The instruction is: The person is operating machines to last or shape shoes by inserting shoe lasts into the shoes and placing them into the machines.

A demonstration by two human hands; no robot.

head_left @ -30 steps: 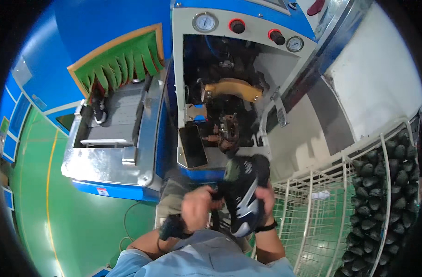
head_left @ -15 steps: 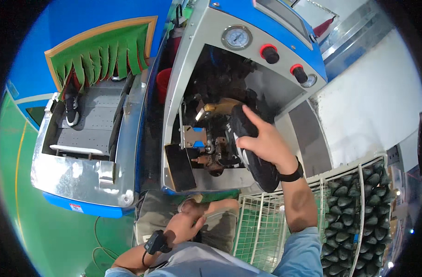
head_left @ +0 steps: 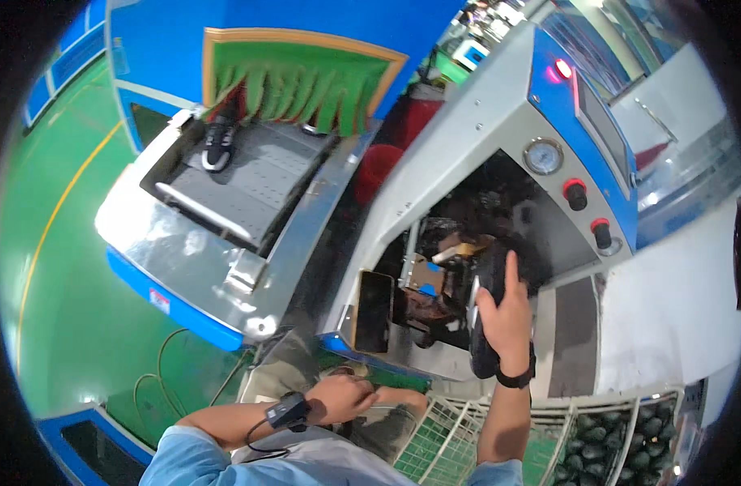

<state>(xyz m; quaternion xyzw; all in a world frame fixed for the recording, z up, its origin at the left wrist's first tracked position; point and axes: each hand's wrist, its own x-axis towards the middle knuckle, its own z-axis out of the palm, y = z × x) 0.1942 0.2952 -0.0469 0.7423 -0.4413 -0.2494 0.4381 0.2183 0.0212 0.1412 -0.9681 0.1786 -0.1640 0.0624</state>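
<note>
My right hand (head_left: 508, 316) is closed round a black shoe (head_left: 484, 356) with a light edge, its thumb on one side and index finger stretched along it. The shoe is upended in front of the dark opening of a grey and blue machine (head_left: 435, 174). Beside it in the opening are a metal bracket with blue patches (head_left: 423, 279) and brownish fittings (head_left: 427, 310). My left hand (head_left: 342, 398) rests over my lap, fingers curled, with nothing seen in it. Its fingertips are partly hidden.
On the left, a conveyor (head_left: 257, 174) carries a black and white shoe (head_left: 217, 146) by a green strip curtain (head_left: 298, 89). A phone-like dark slab (head_left: 374, 312) leans at the machine's front. A white wire basket (head_left: 443, 433) and several dark shoe-last-like pieces (head_left: 601, 441) sit at lower right.
The view has swung left, so the machine appears further right and tilted. My right hand still holds the shoe, now closer to the machine's fittings. A red lamp now shows on the machine.
</note>
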